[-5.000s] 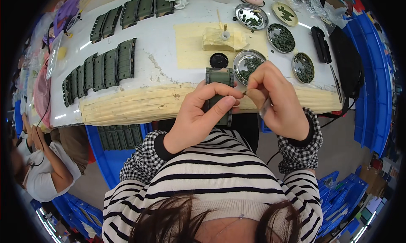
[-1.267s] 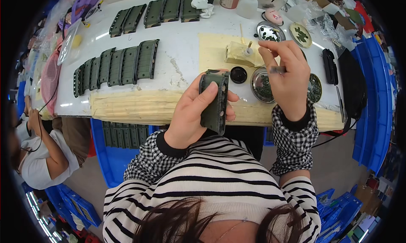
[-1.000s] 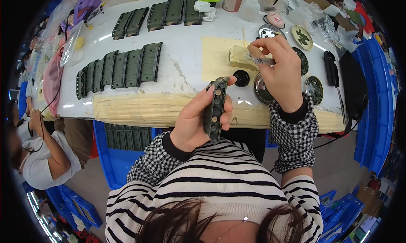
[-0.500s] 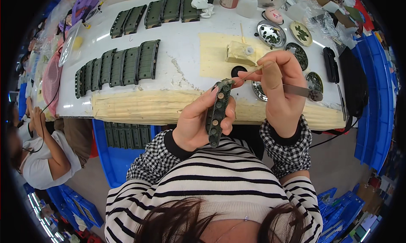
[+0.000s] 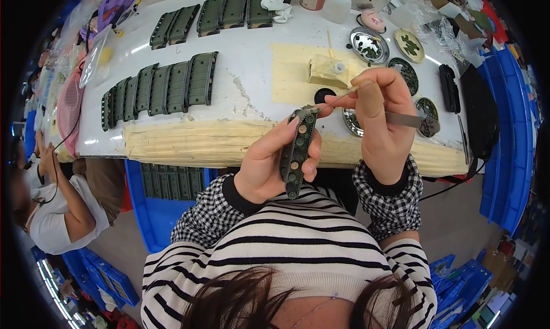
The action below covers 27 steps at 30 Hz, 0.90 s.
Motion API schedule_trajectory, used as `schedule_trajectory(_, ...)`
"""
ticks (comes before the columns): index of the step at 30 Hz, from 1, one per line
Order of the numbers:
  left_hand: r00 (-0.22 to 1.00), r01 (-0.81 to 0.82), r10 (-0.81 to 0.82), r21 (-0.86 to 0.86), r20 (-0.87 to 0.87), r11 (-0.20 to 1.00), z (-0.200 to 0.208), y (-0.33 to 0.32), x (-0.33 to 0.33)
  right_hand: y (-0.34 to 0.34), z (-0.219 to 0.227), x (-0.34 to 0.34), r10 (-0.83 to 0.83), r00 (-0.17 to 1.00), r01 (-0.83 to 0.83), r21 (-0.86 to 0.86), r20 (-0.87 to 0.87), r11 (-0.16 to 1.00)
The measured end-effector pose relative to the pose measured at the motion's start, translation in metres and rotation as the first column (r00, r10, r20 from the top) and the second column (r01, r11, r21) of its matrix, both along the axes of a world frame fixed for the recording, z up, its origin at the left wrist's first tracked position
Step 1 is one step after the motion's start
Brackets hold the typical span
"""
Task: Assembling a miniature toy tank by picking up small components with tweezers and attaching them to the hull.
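Note:
My left hand (image 5: 260,157) grips a dark green model tank track assembly (image 5: 296,157), tilted upright, with a row of round wheels, two of them copper-coloured, along its side. Pinched in my right hand (image 5: 381,114) is a thin stick (image 5: 344,95), slanting down to the assembly's upper end. Against the palm of that hand a flat grey metal strip (image 5: 404,120) sticks out to the right; I cannot tell whether it belongs to the stick. The index fingertip of my right hand is close to the upper end of the assembly.
Several green hull-like model parts (image 5: 177,85) stand in rows at the left. A masking-tape-covered block (image 5: 326,71) sits beyond my hands, with round dishes of small green parts (image 5: 369,47) to its right. A blue crate (image 5: 140,214) is below the table edge; a person (image 5: 69,209) sits at left.
Both hands stay nearly in place. The track assembly has tilted slightly, its lower end shifting a little to the right; the metal strip has moved slightly right.

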<state>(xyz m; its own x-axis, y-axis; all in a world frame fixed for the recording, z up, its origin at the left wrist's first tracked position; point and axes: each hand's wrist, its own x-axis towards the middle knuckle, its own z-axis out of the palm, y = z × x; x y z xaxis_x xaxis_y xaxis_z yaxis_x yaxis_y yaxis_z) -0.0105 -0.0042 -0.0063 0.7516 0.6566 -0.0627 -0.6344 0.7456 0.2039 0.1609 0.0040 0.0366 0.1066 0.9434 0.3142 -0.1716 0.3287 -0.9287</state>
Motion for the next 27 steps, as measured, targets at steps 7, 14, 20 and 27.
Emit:
schedule_trajectory(7, 0.937, -0.102, 0.162, 0.201, -0.310, 0.974, 0.024, 0.006, -0.009, 0.029, -0.011, 0.022, -0.500, 0.607, 0.395, 0.311, 0.618, 0.864)
schedule_trajectory(14, 0.557, 0.047, 0.567, 0.704, -0.607, 0.708, 0.019, 0.007, -0.019, 0.031, -0.015, 0.020, -0.569, 0.616, 0.339, 0.469, 0.544, 0.816)
schedule_trajectory(20, 0.425, 0.130, 0.674, 0.778, -0.603, 0.614, 0.020, 0.004, -0.011, 0.002, 0.000, 0.002, -0.033, 0.980, 0.014, 0.094, 0.199, 0.995)
schedule_trajectory(27, 0.436, 0.167, 0.651, 0.767, -0.621, 0.620, 0.023, 0.003, -0.011, 0.002, -0.009, -0.001, 0.064, 0.985, -0.077, 0.078, 0.157, 0.994)
